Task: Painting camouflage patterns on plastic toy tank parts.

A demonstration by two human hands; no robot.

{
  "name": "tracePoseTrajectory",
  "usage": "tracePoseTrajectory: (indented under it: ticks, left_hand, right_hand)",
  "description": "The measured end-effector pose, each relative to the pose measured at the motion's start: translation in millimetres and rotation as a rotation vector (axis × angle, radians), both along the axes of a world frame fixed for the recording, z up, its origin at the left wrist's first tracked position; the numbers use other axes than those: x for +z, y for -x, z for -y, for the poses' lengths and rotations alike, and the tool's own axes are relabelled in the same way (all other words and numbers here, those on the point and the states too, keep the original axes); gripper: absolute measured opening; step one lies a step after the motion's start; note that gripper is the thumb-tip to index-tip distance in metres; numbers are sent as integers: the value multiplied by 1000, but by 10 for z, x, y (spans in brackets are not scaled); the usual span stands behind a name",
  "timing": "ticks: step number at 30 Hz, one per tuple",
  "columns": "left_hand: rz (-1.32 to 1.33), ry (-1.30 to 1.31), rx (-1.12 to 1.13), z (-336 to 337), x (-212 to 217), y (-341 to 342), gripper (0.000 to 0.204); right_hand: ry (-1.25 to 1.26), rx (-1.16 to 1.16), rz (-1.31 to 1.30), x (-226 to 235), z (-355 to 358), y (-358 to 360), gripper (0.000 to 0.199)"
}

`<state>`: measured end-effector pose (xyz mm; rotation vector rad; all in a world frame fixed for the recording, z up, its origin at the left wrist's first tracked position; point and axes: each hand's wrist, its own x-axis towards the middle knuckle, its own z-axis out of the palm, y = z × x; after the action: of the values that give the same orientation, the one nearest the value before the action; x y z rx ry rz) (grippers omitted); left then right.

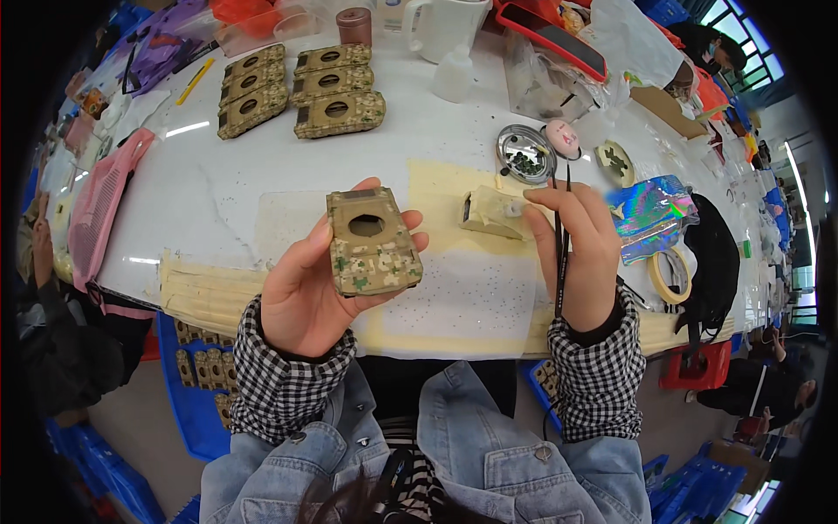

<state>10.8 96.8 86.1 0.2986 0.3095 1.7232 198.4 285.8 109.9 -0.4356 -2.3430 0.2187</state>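
A camouflage-patterned hull [375,249] is held in the half-curled left hand [299,297], left of the beige block [491,215]. Black tweezers [561,284] are gripped in the partly closed right hand [590,249], just right of that block.

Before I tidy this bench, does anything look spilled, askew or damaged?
Tiny specks lie scattered across the pale work area between your forearms, looking spilled, though they're too small to identify. The camouflage piece in your left hand shows no clear damage.
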Motion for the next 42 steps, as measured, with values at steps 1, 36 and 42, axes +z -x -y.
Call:
tracePoseTrajectory:
  ticks: [1,36,42]
  left_hand:
    - [8,-16,0,-1,-16,3,63]
    - [-9,-22,16,2,-50,-1,70]
    - [-23,-25,13,3,-50,2,70]
  right_hand:
    - [22,2,2,12,-3,-27,24]
    - [1118,61,-38,-318,408,-606,15]
    - [1109,66,-36,-311,410,-599,15]
